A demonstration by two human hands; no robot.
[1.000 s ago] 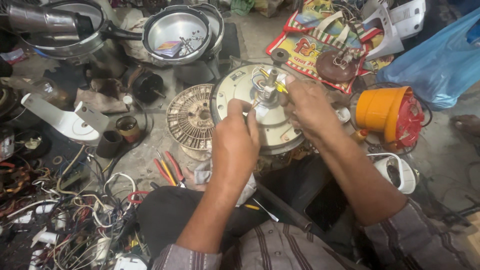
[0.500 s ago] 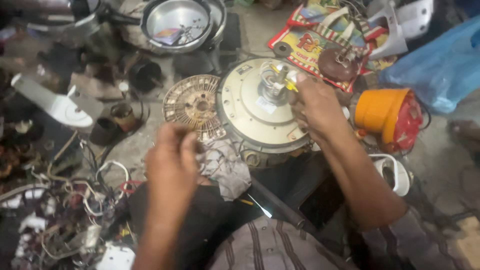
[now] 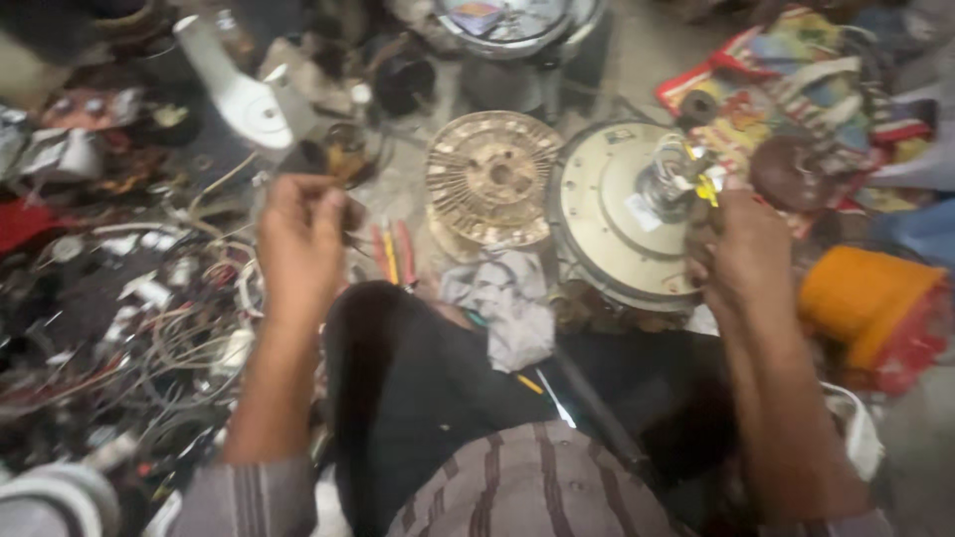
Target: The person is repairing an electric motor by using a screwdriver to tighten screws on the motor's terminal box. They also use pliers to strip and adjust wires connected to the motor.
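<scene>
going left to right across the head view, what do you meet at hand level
tangle of wires → left hand → red-handled pliers → ribbed brass-coloured disc → round cream motor housing → right hand → orange cylinder

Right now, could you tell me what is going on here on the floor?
A person sits among scattered parts and wires. The right hand rests on the edge of a round cream motor housing, by its metal hub. The left hand is raised over the tangled wires, fingers curled; whether it holds anything is unclear. A brass-coloured finned disc lies beside the housing, a grey rag below.
</scene>
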